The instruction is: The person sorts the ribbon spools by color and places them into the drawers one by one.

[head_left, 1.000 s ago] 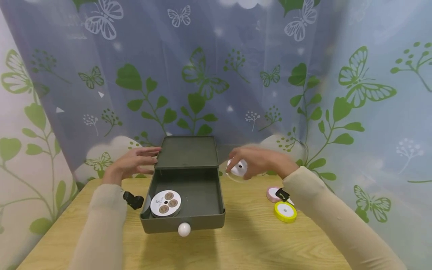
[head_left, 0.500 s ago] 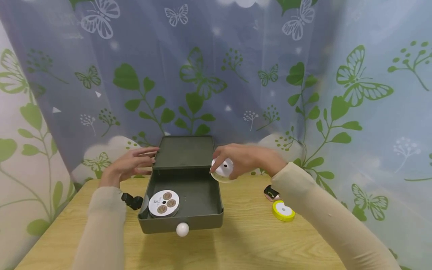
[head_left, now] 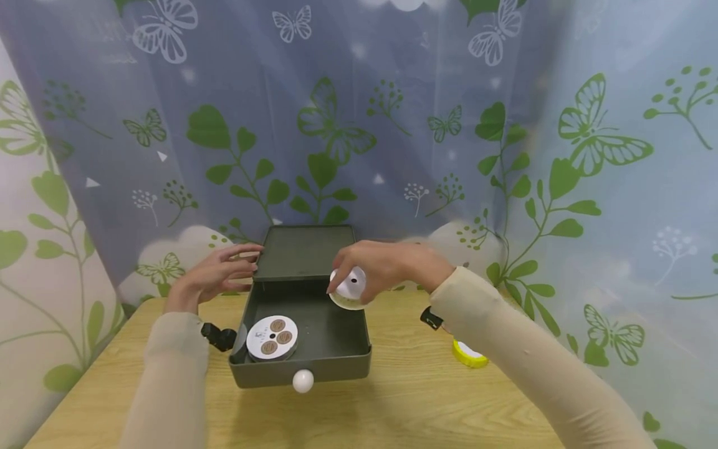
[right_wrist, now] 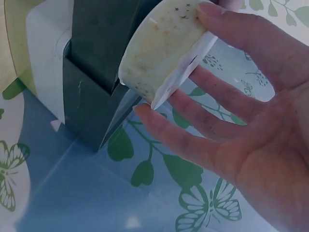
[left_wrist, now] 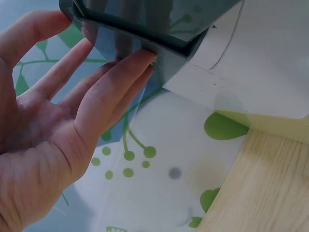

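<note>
My right hand (head_left: 387, 265) pinches a ribbon spool (head_left: 352, 292) between thumb and fingers, above the right side of an open drawer (head_left: 333, 340). In the right wrist view the ribbon (right_wrist: 164, 46) on this spool is cream with small dark stars. The drawer juts from a dark green box (head_left: 307, 252) and has a white round knob (head_left: 303, 381). Inside it, at the front left, lies a white-faced spool (head_left: 273, 337) with brown round prints. My left hand (head_left: 212, 277) rests its extended fingers against the box's left side, as the left wrist view also shows (left_wrist: 72, 116).
A yellow-edged ribbon spool (head_left: 469, 355) lies on the wooden table (head_left: 426, 399) to the right, partly covered by my right sleeve (head_left: 505, 340). A patterned curtain (head_left: 392, 156) hangs close behind the box.
My right hand has carried the held spool leftward, from beside the box to above the drawer. The right sleeve now covers the pink spool. My left hand stays at the box.
</note>
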{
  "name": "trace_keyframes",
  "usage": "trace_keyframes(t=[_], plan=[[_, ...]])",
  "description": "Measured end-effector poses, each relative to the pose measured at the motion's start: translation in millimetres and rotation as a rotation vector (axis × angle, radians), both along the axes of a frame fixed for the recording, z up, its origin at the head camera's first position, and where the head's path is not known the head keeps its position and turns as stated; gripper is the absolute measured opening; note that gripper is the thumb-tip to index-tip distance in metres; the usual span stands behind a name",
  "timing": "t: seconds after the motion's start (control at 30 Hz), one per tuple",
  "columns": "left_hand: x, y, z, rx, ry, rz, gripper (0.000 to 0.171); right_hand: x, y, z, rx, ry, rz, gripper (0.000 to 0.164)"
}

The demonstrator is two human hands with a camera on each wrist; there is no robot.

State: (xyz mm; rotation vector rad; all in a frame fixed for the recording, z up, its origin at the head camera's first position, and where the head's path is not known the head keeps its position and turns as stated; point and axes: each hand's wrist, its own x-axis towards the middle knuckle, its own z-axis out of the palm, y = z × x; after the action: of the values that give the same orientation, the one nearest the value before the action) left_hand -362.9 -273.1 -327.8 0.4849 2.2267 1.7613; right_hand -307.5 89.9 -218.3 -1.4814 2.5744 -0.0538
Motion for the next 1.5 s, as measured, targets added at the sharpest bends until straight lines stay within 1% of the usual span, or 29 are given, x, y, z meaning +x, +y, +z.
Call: trace_keyframes(t=[0.2, 0.4, 0.73, 0.97, 1.23, 1.4, 1.5], plan=[[0.3, -1.3, -1.4, 0.004, -0.009, 0.014, 0.067, -0.6, -12.3, -1.1, 0.019, -0.016, -0.011, 0.053], [0.0, -1.1, -1.8, 0.01, -0.009, 0.012, 0.067, -2.4, -23.6, -3.2, 0.036, -0.019, -0.025, 0.055], [0.0, 0.0, -2.9, 0.017, -0.011, 0.007, 0.066, -7.7, -42.7, -12.1, 0.053, -0.026, 0.004, 0.055], [-1.5, -0.3, -3.6, 0.007, -0.011, 0.005, 0.066, -8.1, -51.6, -14.4, 0.073, -0.042, -0.02, 0.053], [-2.1, 0.1, -2.2, -0.014, -0.007, 0.002, 0.066, -4.2, -59.4, -15.3, 0.09, -0.032, 0.027, 0.052], [-2.0, 0.3, -2.9, -0.012, -0.007, 0.005, 0.066, -3.8, -64.6, -20.8, 0.114, -0.034, 0.042, 0.054], [-1.8, 0.7, -3.0, -0.013, -0.008, 0.007, 0.066, -4.8, -67.3, -25.6, 0.135, -0.036, 0.036, 0.054]])
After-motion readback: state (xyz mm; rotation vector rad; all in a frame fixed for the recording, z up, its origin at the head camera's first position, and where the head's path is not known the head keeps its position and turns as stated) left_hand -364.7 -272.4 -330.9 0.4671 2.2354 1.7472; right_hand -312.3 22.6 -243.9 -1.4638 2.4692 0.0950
